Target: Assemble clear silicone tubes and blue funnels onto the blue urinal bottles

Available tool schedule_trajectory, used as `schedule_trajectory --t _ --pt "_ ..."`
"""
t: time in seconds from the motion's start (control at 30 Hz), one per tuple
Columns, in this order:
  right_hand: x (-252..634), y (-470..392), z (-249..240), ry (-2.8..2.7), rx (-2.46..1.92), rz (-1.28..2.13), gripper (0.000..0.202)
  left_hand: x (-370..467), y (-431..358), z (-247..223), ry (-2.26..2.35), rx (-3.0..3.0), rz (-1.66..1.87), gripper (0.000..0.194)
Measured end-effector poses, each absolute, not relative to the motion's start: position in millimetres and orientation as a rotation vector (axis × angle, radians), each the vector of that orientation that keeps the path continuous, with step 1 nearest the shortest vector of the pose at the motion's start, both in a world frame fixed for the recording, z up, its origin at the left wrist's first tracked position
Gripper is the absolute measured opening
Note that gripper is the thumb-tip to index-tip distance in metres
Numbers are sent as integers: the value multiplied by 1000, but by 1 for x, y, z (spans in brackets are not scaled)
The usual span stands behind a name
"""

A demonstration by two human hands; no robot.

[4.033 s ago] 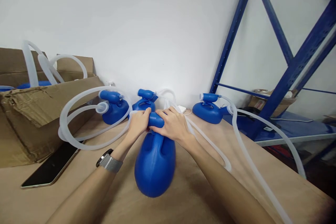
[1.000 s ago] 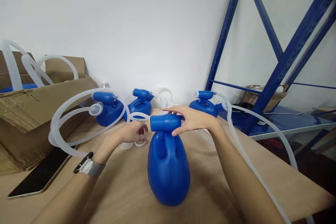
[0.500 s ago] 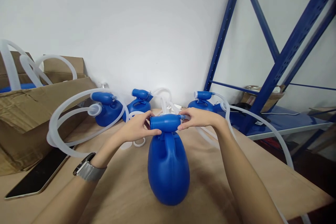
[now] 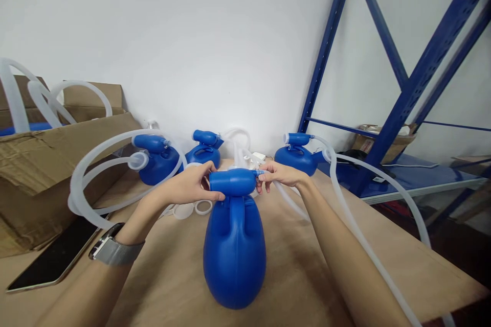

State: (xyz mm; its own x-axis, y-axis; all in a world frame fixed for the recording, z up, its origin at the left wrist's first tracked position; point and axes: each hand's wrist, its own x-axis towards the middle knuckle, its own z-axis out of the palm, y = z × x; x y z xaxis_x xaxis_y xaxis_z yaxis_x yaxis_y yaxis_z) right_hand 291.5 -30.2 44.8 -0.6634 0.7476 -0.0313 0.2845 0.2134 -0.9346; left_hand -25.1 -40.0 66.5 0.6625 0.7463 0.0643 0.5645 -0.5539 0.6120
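A blue plastic urinal bottle (image 4: 235,260) stands on the table in front of me, its moulded handle toward me. Across its top lies a blue cylindrical cup (image 4: 233,182), with the wide end to the left and a narrow neck to the right. My left hand (image 4: 192,184) wraps round the wide end, thumb in front and fingers behind. At the narrow neck, my right hand (image 4: 282,173) pinches the clear fitting where a translucent hose (image 4: 291,202) joins. The fingertips partly cover that joint.
Similar blue bottles with hoses stand behind: one at left (image 4: 155,163), one near the middle (image 4: 203,153), one at right (image 4: 295,158). A cardboard box (image 4: 76,148) with hoses and a black tablet (image 4: 53,260) are at left. White rings (image 4: 203,207) lie mid-table. Blue shelving (image 4: 402,112) rises at right.
The bottle and cup have shifted left and slightly toward me, with both hands following. My right fingers have moved into a closer pinch at the neck.
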Motion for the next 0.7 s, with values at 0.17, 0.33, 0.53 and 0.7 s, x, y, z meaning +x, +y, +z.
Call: schedule_trajectory --t 0.17,0.33,0.53,0.7 --pt "293 -25 34 -1988 -903 1486 39 -25 -39 66 990 2315 417 57" --pt "291 -22 28 -1952 -883 1428 36 -26 -39 65 985 2294 418 57" --pt "291 -29 42 -2104 -942 1246 34 -26 -41 66 978 2297 395 56" --pt "290 -37 55 -2173 -1064 1135 35 -29 -42 66 1002 2257 352 58"
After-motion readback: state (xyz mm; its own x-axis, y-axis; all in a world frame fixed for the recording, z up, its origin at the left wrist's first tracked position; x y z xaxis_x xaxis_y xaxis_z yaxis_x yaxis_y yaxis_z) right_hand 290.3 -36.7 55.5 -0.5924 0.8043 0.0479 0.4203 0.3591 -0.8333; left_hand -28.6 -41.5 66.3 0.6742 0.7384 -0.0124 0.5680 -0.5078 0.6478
